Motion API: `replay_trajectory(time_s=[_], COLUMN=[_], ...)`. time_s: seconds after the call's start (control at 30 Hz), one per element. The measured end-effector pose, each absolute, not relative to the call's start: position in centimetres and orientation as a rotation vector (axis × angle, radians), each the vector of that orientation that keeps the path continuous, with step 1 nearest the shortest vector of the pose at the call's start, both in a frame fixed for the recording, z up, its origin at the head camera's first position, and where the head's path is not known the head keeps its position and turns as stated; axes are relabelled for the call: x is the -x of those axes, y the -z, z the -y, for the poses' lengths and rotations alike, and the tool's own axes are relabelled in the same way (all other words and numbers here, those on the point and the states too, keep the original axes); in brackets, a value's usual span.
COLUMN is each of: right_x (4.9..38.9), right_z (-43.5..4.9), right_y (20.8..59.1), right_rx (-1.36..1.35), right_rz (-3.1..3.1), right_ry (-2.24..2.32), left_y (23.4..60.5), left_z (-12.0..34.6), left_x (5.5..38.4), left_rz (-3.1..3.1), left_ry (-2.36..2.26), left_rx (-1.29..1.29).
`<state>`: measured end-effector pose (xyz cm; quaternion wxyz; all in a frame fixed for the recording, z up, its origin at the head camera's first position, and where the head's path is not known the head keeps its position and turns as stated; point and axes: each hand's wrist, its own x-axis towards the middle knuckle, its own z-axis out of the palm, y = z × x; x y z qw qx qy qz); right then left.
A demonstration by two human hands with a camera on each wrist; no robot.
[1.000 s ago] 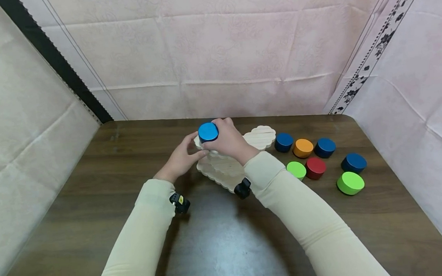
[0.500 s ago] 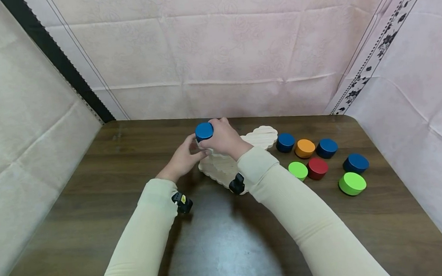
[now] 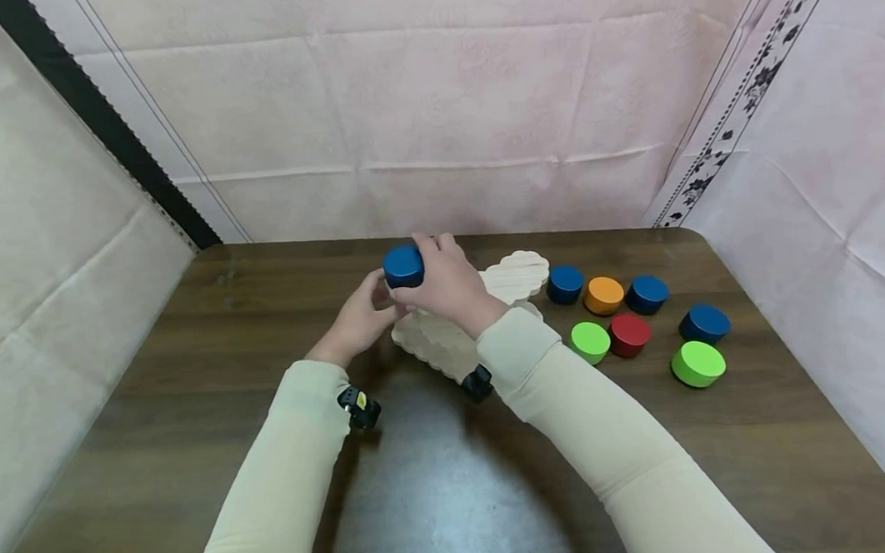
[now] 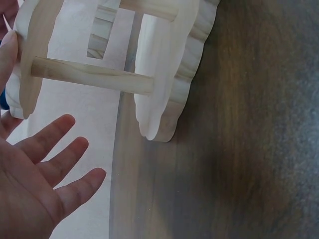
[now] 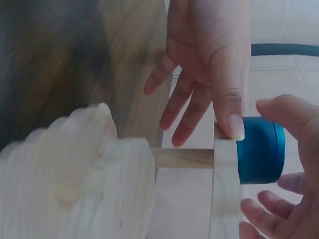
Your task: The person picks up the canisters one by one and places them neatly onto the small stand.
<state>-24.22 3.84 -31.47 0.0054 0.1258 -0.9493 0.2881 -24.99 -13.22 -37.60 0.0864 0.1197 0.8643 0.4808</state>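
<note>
A small blue tin (image 3: 403, 268) sits on the left part of a pale wooden stand (image 3: 434, 344) with cloud-shaped tiers joined by round dowels. My right hand (image 3: 451, 288) holds this tin, thumb and fingers round its side. In the right wrist view the tin's base lies against the upper wooden tier (image 5: 224, 194). At that tier's left edge my left hand (image 3: 362, 318) pinches the wood. Its thumb lies on the edge, right beside the tin, and the other fingers (image 4: 67, 159) spread out below the tier. My right hand and sleeve hide part of the stand.
To the right on the brown table (image 3: 723, 470) stand several tins: blue ones (image 3: 565, 283), an orange one (image 3: 604, 295), a red one (image 3: 629, 334) and green ones (image 3: 698, 363). White cloth walls (image 3: 434, 118) enclose the table's back and sides.
The blue tin has shifted a little to the left with my right hand, whose fingers now stand straighter beside it. My left hand stays at the stand's left edge.
</note>
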Motion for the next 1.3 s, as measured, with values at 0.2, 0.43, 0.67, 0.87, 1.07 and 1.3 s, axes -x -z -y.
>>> replay_trajectory(time_s=[0.2, 0.43, 0.67, 0.87, 1.07, 1.3], right_x=[23.2, 21.9, 20.9, 19.8, 18.5, 17.5], right_z=[-5.6, -8.4, -11.4, -14.0, -16.9, -20.3], right_y=[31.5, 31.4, 32.4, 33.2, 33.5, 34.2], right_rx=[-0.483, -0.623, -0.729, -0.692, -0.656, -0.566], right_rz=[2.845, 2.699, 2.586, 2.574, 2.606, 2.623], right_ry=[-0.731, -0.504, -0.382, -0.398, -0.446, -0.451], left_y=[37.6, 37.6, 37.5, 37.6, 37.5, 37.7], left_z=[13.2, 13.1, 12.9, 13.0, 12.9, 12.8], left_x=[25.0, 24.9, 24.9, 24.8, 24.9, 24.9], left_rz=[-2.576, -2.585, -2.587, -2.576, -2.576, -2.574], left_ry=[-1.421, -1.417, -1.415, -1.441, -1.433, -1.432], left_rx=[-0.329, -0.283, -0.265, -0.264, -0.256, -0.234])
